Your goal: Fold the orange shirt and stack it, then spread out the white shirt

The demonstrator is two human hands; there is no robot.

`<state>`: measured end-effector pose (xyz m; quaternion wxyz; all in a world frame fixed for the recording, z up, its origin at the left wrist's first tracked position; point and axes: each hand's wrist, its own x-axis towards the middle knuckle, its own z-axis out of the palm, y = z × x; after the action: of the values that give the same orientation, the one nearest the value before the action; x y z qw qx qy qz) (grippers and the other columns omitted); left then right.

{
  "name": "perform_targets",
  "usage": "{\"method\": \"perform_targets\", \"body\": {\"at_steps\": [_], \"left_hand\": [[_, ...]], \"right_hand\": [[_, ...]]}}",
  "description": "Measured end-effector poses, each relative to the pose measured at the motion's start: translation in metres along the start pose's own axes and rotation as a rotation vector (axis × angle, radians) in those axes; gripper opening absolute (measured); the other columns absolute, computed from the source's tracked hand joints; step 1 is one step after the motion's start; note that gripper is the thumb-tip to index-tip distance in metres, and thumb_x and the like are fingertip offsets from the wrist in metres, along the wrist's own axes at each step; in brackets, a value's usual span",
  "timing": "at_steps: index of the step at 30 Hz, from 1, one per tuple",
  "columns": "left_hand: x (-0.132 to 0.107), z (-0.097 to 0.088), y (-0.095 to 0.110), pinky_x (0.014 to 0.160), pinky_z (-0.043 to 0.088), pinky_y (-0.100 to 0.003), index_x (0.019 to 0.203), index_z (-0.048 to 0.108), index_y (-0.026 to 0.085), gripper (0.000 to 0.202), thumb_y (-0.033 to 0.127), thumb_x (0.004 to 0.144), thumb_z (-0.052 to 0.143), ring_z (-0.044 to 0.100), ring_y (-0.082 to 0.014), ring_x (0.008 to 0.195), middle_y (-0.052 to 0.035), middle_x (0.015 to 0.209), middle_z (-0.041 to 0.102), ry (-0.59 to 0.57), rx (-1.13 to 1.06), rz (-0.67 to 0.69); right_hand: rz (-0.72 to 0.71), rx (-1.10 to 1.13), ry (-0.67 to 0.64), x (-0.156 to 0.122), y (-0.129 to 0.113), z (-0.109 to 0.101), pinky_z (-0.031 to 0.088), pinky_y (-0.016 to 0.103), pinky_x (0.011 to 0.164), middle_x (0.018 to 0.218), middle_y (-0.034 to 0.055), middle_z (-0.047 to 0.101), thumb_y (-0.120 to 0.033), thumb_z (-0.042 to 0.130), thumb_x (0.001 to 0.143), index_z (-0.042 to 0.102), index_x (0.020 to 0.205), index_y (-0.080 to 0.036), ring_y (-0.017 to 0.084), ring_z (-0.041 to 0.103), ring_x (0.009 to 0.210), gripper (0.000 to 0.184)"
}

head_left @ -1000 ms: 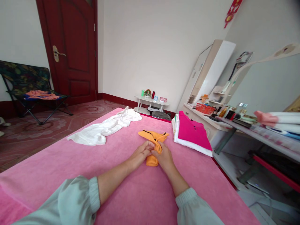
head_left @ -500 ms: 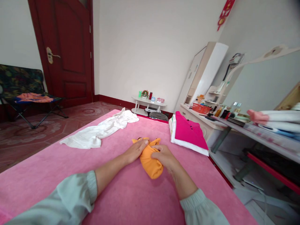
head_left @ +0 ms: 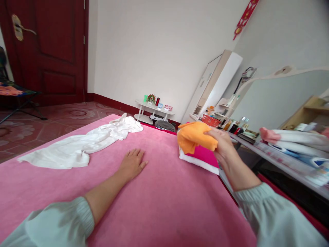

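My right hand (head_left: 222, 145) grips a folded orange garment (head_left: 195, 135) by its right end, over the stack of folded clothes at the bed's far right. The stack has a magenta garment (head_left: 205, 156) on top and a white one (head_left: 199, 165) beneath. Whether the orange cloth touches the stack, I cannot tell. My left hand (head_left: 132, 164) lies flat on the pink bed cover (head_left: 159, 199), fingers spread, holding nothing. To its left a rumpled white garment (head_left: 84, 144) stretches across the cover.
Beyond the bed stands a low white table (head_left: 151, 104) with small items. On the right are a dresser with bottles (head_left: 236, 127), a red basket (head_left: 210, 120) and a mirror (head_left: 288, 99). A folding chair (head_left: 20, 99) stands by the dark red door (head_left: 56, 51).
My right hand has lifted the folded orange garment from mid-bed and carried it right, over the stack. My left hand has let go of it and rests flat. The view has turned right.
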<state>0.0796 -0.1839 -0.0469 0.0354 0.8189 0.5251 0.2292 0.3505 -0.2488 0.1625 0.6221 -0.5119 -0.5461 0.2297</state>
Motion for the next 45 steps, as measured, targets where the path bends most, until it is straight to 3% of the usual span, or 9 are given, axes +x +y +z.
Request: {"method": "perform_targets", "body": {"at_steps": [4, 7, 11, 15, 20, 28, 35, 39, 45], "left_hand": [[0.001, 0.000, 0.001, 0.112, 0.023, -0.047, 0.136, 0.046, 0.014, 0.058, 0.050, 0.092, 0.037, 0.034, -0.0289, 0.135, -0.0154, 0.144, 0.042, -0.010, 0.006, -0.007], [0.002, -0.001, 0.000, 0.111, 0.023, -0.047, 0.136, 0.048, 0.014, 0.058, 0.050, 0.091, 0.038, 0.034, -0.0292, 0.135, -0.0151, 0.144, 0.043, -0.015, 0.010, -0.011], [0.003, -0.002, 0.001, 0.112, 0.023, -0.046, 0.135, 0.048, 0.014, 0.057, 0.048, 0.091, 0.038, 0.035, -0.0290, 0.134, -0.0147, 0.144, 0.043, -0.018, 0.009, -0.013], [0.004, -0.003, 0.002, 0.112, 0.023, -0.047, 0.135, 0.049, 0.013, 0.057, 0.048, 0.091, 0.039, 0.036, -0.0293, 0.133, -0.0144, 0.143, 0.043, -0.025, 0.010, -0.023], [0.005, -0.004, 0.003, 0.111, 0.024, -0.046, 0.135, 0.049, 0.014, 0.056, 0.047, 0.091, 0.039, 0.036, -0.0286, 0.133, -0.0148, 0.143, 0.043, -0.023, 0.011, -0.026], [0.005, -0.004, 0.002, 0.111, 0.024, -0.046, 0.134, 0.050, 0.014, 0.055, 0.046, 0.091, 0.039, 0.037, -0.0279, 0.133, -0.0146, 0.143, 0.043, -0.029, 0.014, -0.018], [0.005, -0.003, 0.002, 0.111, 0.024, -0.046, 0.134, 0.051, 0.015, 0.055, 0.047, 0.090, 0.040, 0.037, -0.0286, 0.132, -0.0143, 0.143, 0.043, -0.015, -0.015, -0.020], [0.005, -0.002, 0.002, 0.112, 0.023, -0.047, 0.133, 0.051, 0.015, 0.055, 0.047, 0.090, 0.040, 0.037, -0.0289, 0.133, -0.0141, 0.143, 0.043, -0.011, -0.016, -0.023], [0.005, -0.003, 0.002, 0.111, 0.024, -0.047, 0.133, 0.051, 0.016, 0.054, 0.047, 0.090, 0.041, 0.037, -0.0288, 0.133, -0.0132, 0.143, 0.044, -0.016, -0.013, -0.025]], "right_hand": [[-0.191, -0.170, 0.108, 0.081, 0.001, -0.025, 0.049, 0.023, 0.056, 0.078, 0.0021, 0.071, -0.017, 0.058, 0.057, 0.072, 0.092, -0.015, 0.015, 0.064, 0.065, 0.038], [-0.235, -0.442, 0.156, 0.113, 0.041, -0.049, 0.049, 0.024, 0.062, 0.092, 0.0047, 0.072, -0.015, 0.053, 0.062, 0.070, 0.104, -0.015, 0.017, 0.065, 0.076, 0.045], [0.001, -0.996, 0.139, 0.103, 0.117, -0.073, 0.045, 0.023, 0.062, 0.074, 0.0047, 0.071, -0.013, 0.052, 0.063, 0.074, 0.096, -0.015, 0.018, 0.063, 0.073, 0.039], [0.070, -1.034, 0.200, 0.085, 0.159, -0.080, 0.042, 0.024, 0.059, 0.064, 0.0065, 0.067, -0.013, 0.052, 0.065, 0.075, 0.086, -0.011, 0.020, 0.062, 0.069, 0.031], [0.097, -1.028, 0.291, 0.099, 0.152, -0.086, 0.041, 0.025, 0.057, 0.071, 0.0092, 0.068, -0.017, 0.048, 0.072, 0.072, 0.098, -0.009, 0.021, 0.061, 0.070, 0.036], [0.212, -0.930, 0.288, 0.096, 0.154, -0.096, 0.043, 0.030, 0.056, 0.062, 0.0093, 0.066, -0.046, 0.054, 0.079, 0.072, 0.073, -0.012, 0.022, 0.061, 0.063, 0.039], [0.399, -1.207, 0.389, 0.088, 0.164, -0.137, 0.048, 0.035, 0.060, 0.076, 0.0126, 0.069, -0.035, 0.072, 0.063, 0.075, 0.077, -0.017, 0.030, 0.065, 0.076, 0.023], [0.247, -1.374, 0.384, 0.090, 0.160, -0.125, 0.048, 0.040, 0.072, 0.092, 0.0129, 0.069, -0.040, 0.070, 0.064, 0.075, 0.089, -0.023, 0.033, 0.063, 0.093, 0.030], [0.277, -1.164, 0.242, 0.107, 0.148, -0.087, 0.047, 0.033, 0.062, 0.062, 0.0088, 0.065, -0.045, 0.058, 0.075, 0.072, 0.070, -0.016, 0.025, 0.064, 0.068, 0.033]]}}
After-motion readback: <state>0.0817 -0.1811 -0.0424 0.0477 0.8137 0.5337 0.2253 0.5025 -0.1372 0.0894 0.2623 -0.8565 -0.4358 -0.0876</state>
